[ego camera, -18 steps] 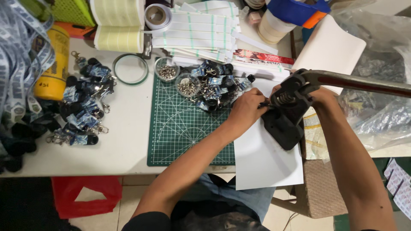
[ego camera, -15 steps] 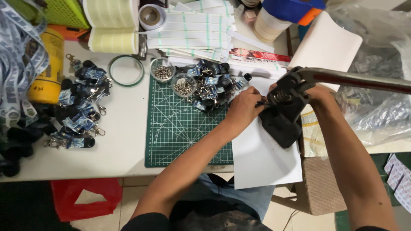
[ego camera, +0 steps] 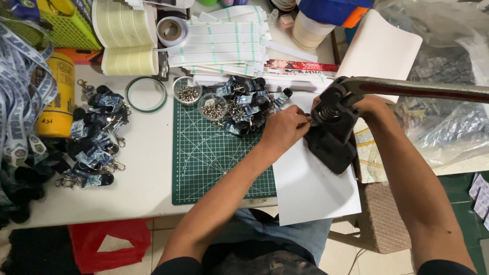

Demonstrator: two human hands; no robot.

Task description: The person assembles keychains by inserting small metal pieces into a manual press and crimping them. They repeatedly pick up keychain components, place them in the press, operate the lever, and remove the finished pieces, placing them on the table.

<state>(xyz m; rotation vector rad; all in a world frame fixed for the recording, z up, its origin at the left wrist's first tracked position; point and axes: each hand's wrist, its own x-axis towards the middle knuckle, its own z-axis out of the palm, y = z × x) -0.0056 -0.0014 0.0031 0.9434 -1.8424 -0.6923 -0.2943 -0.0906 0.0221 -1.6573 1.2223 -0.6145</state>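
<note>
A black hand press (ego camera: 331, 140) with a spring in its head stands on a white sheet (ego camera: 310, 193) at the table's right edge. Its long red-and-grey lever (ego camera: 428, 89) reaches out to the right. My left hand (ego camera: 284, 130) is pinched at the press's jaw, holding a small piece with a metal clip that is mostly hidden by my fingers. My right hand (ego camera: 375, 107) wraps the back of the press head, just under the lever. A heap of black-and-blue lanyard pieces (ego camera: 248, 104) lies just left of my left hand.
A green cutting mat (ego camera: 214, 163) lies left of the sheet, with two small bowls of rivets (ego camera: 213, 108) at its top. Another lanyard heap (ego camera: 97, 140), a yellow can (ego camera: 55, 97), a green ring (ego camera: 145, 94), tape rolls (ego camera: 125, 38) and clear plastic bags (ego camera: 448, 122) surround the work spot.
Both hands stay at the press. The view has shifted a little; nothing has visibly been picked up or let go.
</note>
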